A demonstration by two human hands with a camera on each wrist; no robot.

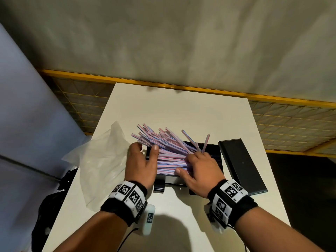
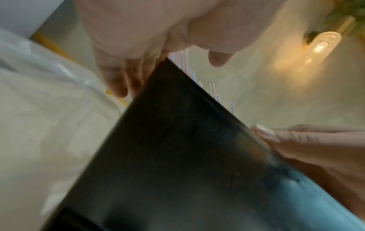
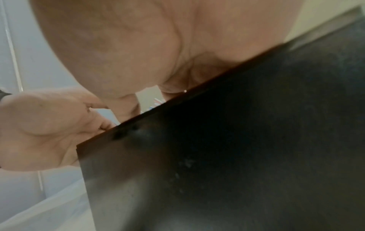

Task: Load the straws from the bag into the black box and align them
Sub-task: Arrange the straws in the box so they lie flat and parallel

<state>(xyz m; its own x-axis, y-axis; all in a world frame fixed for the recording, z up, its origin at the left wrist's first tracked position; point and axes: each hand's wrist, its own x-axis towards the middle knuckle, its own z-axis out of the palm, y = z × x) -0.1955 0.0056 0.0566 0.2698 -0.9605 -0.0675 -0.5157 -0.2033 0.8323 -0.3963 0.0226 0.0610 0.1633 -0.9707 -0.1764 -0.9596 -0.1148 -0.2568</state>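
A pile of pink-and-blue striped straws (image 1: 169, 153) lies in the open black box (image 1: 212, 151) in the head view, its far ends fanning up and left past the rim. My left hand (image 1: 141, 160) sits at the box's left end, thumb on the straws and fingers relaxed beside the straw ends. My right hand (image 1: 196, 164) lies on the pile's right part, fingers curled down into the straws. The left wrist view shows the box wall (image 2: 177, 156), straw tips (image 2: 192, 73) and my left fingers (image 2: 118, 78) hanging by the corner. The right wrist view shows mostly the box (image 3: 237, 140).
The empty clear plastic bag (image 1: 101, 160) lies crumpled left of the box. A black lid (image 1: 241, 164) rests right of it. All sit on a white table (image 1: 172, 110). A yellow-framed mesh fence (image 1: 291, 120) runs behind the table.
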